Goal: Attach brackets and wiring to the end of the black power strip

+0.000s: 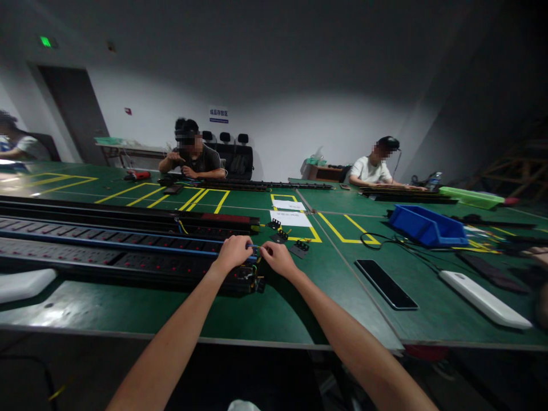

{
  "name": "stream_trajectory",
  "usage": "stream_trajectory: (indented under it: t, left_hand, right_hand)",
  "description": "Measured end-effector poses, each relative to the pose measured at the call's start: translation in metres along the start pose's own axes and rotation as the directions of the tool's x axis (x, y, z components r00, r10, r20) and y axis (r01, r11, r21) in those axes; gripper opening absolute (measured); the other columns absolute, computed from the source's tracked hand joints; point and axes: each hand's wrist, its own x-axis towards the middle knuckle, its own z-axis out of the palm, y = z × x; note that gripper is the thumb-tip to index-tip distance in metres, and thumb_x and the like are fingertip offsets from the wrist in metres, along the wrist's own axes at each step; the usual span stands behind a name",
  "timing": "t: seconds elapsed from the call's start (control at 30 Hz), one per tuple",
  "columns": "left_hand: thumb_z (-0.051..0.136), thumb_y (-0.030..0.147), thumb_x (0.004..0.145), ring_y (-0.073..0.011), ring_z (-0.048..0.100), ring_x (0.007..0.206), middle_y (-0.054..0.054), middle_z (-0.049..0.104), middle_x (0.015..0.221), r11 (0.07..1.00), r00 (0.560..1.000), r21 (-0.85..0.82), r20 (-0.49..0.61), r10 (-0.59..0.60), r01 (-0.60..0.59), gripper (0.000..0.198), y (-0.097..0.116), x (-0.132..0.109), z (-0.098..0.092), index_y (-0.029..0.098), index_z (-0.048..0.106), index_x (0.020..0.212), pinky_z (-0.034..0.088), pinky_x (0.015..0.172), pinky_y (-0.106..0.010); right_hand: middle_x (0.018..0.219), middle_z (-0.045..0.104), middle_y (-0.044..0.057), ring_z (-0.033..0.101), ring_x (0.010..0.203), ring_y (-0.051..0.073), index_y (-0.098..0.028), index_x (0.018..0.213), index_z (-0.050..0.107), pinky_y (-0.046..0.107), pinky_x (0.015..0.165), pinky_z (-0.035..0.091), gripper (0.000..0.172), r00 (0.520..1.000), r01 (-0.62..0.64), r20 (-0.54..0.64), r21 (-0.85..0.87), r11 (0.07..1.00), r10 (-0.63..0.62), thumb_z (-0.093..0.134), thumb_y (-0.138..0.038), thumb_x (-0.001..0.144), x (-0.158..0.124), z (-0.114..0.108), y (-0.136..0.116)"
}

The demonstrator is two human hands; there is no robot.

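Long black socket strips (149,260) with rows of red-marked outlets and blue lengthwise strips lie across the table. At their right end my left hand (233,253) is closed, fingers curled over a blue strip (205,251). Just right of it my right hand (278,258) is pinched close to the same end; what lies between its fingertips is too small to make out. Below the hands, the open strip end (250,279) shows thin wires and small metal parts. Small black end pieces (300,246) with wires lie beyond my right hand.
A black phone (385,283), a white power bank (483,299) with a cable and a blue bin (428,225) lie to the right. White paper sheets (290,218) lie on the green table (295,319). Two people (194,154) (372,168) sit across it; another is far left.
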Motion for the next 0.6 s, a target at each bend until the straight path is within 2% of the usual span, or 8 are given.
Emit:
stream_trajectory:
  t: [0.6]
  left_hand:
    - [0.057, 0.026, 0.085, -0.0253, 0.069, 0.101, -0.006, 0.077, 0.103, 1.000, 1.000, 0.006, -0.005, 0.016, -0.015, 0.022, -0.0012, 0.0000, 0.0008, 0.024, 0.075, 0.098, 0.050, 0.090, -0.033]
  right_hand:
    - [0.071, 0.070, 0.002, 0.060, 0.064, 0.016, -0.021, 0.085, 0.074, 0.024, 0.060, 0.034, 0.024, 1.000, 0.001, 0.000, -0.002, 1.000, -0.001, 0.054, -0.032, 0.093, -0.0003, -0.0007, -0.0014]
